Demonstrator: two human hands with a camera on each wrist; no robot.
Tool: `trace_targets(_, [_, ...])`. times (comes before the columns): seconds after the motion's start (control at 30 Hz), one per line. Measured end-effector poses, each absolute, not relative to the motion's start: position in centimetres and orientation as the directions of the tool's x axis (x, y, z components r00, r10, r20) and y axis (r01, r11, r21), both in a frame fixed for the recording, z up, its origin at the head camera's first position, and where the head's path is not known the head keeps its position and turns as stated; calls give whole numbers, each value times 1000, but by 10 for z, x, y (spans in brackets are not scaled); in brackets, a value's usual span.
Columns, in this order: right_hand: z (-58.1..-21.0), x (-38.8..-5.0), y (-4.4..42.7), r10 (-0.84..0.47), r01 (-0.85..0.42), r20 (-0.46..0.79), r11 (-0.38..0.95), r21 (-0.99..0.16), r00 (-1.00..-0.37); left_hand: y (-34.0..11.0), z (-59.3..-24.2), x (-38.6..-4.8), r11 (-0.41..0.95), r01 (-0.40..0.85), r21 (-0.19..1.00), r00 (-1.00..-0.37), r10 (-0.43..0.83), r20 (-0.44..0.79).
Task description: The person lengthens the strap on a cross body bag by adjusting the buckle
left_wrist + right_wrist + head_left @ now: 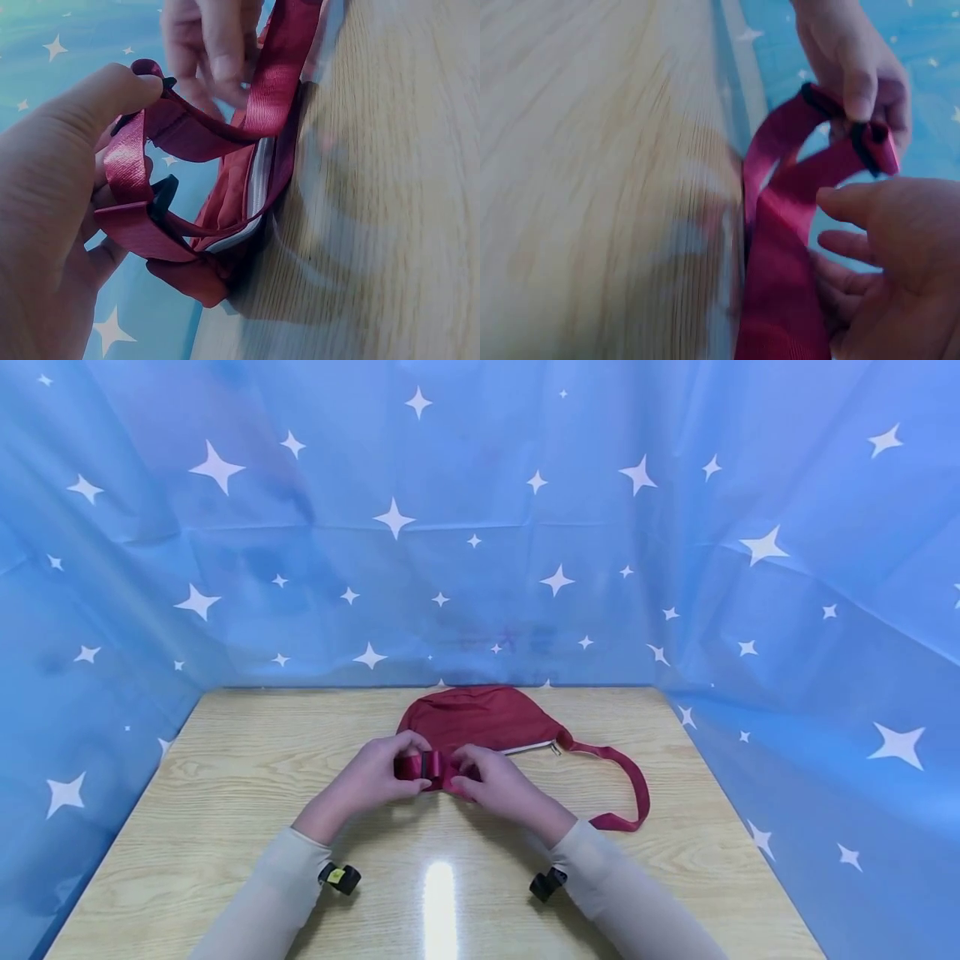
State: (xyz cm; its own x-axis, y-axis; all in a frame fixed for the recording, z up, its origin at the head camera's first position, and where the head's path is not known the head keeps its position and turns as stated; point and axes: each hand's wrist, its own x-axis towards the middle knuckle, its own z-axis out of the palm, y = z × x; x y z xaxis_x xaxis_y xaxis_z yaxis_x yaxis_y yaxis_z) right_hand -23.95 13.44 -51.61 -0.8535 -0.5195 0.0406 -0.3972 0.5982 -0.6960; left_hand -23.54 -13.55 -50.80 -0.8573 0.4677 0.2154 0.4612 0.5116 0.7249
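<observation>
A dark red waist bag [476, 718] lies at the back middle of the table, its pale zipper [529, 747] facing me. My left hand [378, 768] pinches the bag's red strap at a black slider [865, 148], thumb on top. In the left wrist view the strap loops round below that hand, with another black slider [164, 196] on it. Close to the strap is my right hand [504, 783], thumb and fingers apart. Its fingers [847, 277] are beside the wide strap section [784, 277]; whether they touch it I cannot tell.
The free strap loop [636, 781] curves over the wood-grain table [247, 760] to the right of the bag. Behind and at both sides hangs a blue cloth [480, 527] with white stars. Black wrist devices [341, 877] sit at both cuffs.
</observation>
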Motion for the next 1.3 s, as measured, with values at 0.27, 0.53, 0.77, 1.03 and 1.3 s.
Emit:
trace_targets(0.27, [-515,-236,109,-484,-345,-3,628,-698,-875,-137,-506,-235,510,472,719,-856,461,234])
trace_targets(0.53, [-514,-232,118,-458,-394,89,633,-667,-884,-140,-506,-235,509,467,723,-860,451,238])
trace_targets(0.77, [-512,-240,157,-577,-568,185,605,-558,-796,-145,-503,-235,513,459,726,-862,456,223])
trace_targets(1.03, [-503,-253,191,-639,-597,131,598,-534,-758,-147,-504,-235,520,488,701,-843,490,223])
trace_targets(1.3, [-506,-248,170,-639,-508,40,570,-646,-768,-145,-507,-233,511,520,684,-833,481,274])
